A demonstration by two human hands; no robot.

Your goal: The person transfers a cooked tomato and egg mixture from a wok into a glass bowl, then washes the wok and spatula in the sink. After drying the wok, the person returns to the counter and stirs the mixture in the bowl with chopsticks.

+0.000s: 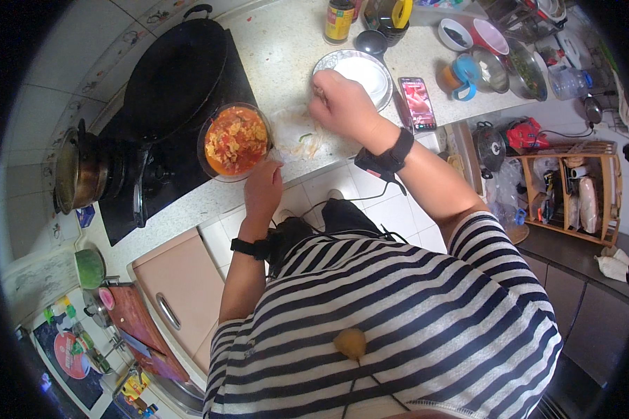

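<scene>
My right hand (343, 107) is curled into a fist over the edge of a patterned plate (322, 64) with a white bowl (369, 78) on it. Something small and brownish shows at its fingers, too small to identify. My left hand (262, 184) is at the counter's front edge, just below a glass bowl (205, 157) of scrambled egg and tomato (236, 139). Its fingertips are turned away, so what they hold cannot be seen. Between the hands lies a crumpled clear plastic bag (296, 131) with green and pale scraps on it.
A black wok (175, 78) sits on the black cooktop, beside a metal pot (81, 173). Right of the plate are a lit phone (418, 103), a blue-lidded jug (464, 76) and several bowls. A sauce bottle (338, 23) and a black ladle (371, 42) lie behind. A knife (134, 343) rests on a cutting board (136, 314).
</scene>
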